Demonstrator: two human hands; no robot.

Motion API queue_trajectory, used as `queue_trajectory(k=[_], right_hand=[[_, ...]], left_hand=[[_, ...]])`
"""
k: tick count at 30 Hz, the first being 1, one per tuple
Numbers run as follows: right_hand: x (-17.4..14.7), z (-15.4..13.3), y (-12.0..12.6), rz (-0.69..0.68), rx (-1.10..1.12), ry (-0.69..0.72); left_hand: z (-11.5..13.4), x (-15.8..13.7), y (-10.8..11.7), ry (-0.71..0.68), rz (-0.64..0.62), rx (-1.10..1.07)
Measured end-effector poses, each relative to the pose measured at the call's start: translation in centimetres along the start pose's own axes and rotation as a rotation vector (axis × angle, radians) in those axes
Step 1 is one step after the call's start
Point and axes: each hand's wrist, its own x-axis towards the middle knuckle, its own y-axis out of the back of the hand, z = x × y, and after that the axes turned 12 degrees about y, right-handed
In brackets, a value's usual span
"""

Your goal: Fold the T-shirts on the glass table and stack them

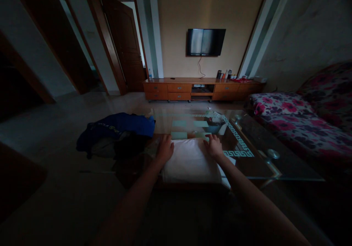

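Head view. A white cloth (192, 161) is lying at the near edge of the glass counter (260, 168), in front of the person and between the two forearms. It is forming a compact, roughly four-sided shape, its top looking fairly smooth. The left hand (165, 147) is touching its far left corner, fingers slightly bent; the right hand (215, 147) is resting at its far right corner, forefinger reaching inward. Whether either hand is pinching fabric or merely pressing, one cannot tell in this dim light. A white sheet (231, 161) is showing past the cloth's right side.

Progress, as judged: the cloth is appearing largely flattened and squared, but handling is not finished, since both hands are occupying its far edge. A blue bundle (123, 125) is lying heaped to the left, apart from the hands and looking unarranged. A basket (216, 128) is standing beyond the cloth.
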Motion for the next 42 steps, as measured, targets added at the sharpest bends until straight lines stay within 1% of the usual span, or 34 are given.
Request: queue_trajectory(k=[1,2,3,5,6,9,10,12,15,18,20,23,26,29,30,31,32,34,35,36,37,39,42], right_hand=[[-0.4,-0.6,-0.3,-0.066,-0.076,0.090],[-0.8,-1.0,-0.5,-0.138,-0.130,0.177],[-1.2,-1.3,-0.8,-0.202,-0.159,0.245],[-2.0,-1.3,-1.3,-0.277,-0.199,0.323],[-2.3,-1.1,-1.5,-0.295,-0.212,0.333],[-2.8,-0.4,-1.9,-0.341,-0.217,0.304],[-2.9,-0.2,-2.0,-0.349,-0.212,0.294],[-2.9,0.0,-2.1,-0.340,-0.208,0.279],[-3.0,-0.2,-2.4,-0.314,-0.213,0.246],[-3.0,-0.4,-2.4,-0.320,-0.232,0.177],[-2.9,-0.4,-2.3,-0.311,-0.263,0.105],[-2.9,-0.3,-2.3,-0.238,-0.342,-0.043],[-2.8,-0.4,-2.6,-0.166,-0.428,-0.162],[-3.0,-0.7,-2.8,-0.220,-0.468,-0.253],[-3.2,-0.9,-2.8,-0.236,-0.479,-0.259],[-3.5,-1.0,-2.7,-0.233,-0.492,-0.235],[-3.7,-1.2,-2.6,-0.211,-0.502,-0.171],[-4.3,-1.6,-2.4,-0.159,-0.492,0.009],[-4.6,-1.8,-2.4,-0.149,-0.469,0.068],[-4.8,-2.0,-2.5,-0.154,-0.435,0.086],[-5.0,-2.3,-2.7,-0.174,-0.402,0.064],[-5.3,-2.6,-3.3,-0.218,-0.355,-0.034],[-5.3,-2.5,-4.2,-0.230,-0.329,-0.129]], left_hand=[[0.1,-0.4,-0.1,-0.103,-0.043,0.105],[0.1,-0.9,-0.3,-0.173,-0.089,0.179],[0.1,-1.3,-0.5,-0.210,-0.127,0.233],[-0.3,-2.0,-1.0,-0.219,-0.168,0.299],[-0.6,-2.1,-1.2,-0.209,-0.177,0.315],[-1.5,-2.1,-1.8,-0.197,-0.196,0.329],[-1.7,-2.0,-1.9,-0.191,-0.185,0.329],[-2.0,-1.6,-1.7,-0.156,-0.126,0.326],[-2.1,-1.0,-0.6,-0.068,-0.028,0.340],[-2.3,-0.7,1.1,0.005,-0.003,0.389],[-2.7,-0.7,2.0,0.036,0.006,0.433],[-3.6,-0.7,2.7,0.044,-0.007,0.461],[-4.5,-0.8,2.6,0.037,-0.077,0.420],[-4.7,-0.9,2.3,0.028,-0.107,0.396],[-4.6,-1.0,2.2,0.023,-0.103,0.400],[-4.3,-1.1,2.2,0.018,-0.101,0.406],[-4.0,-1.2,2.1,0.012,-0.101,0.413],[-3.4,-1.5,2.1,-0.002,-0.109,0.426],[-3.0,-1.7,2.1,-0.012,-0.112,0.431],[-2.7,-1.8,2.1,-0.026,-0.113,0.434],[-2.5,-2.0,2.0,-0.045,-0.111,0.433],[-2.1,-2.3,2.0,-0.090,-0.114,0.424],[-1.9,-2.5,2.0,-0.131,-0.135,0.404]])
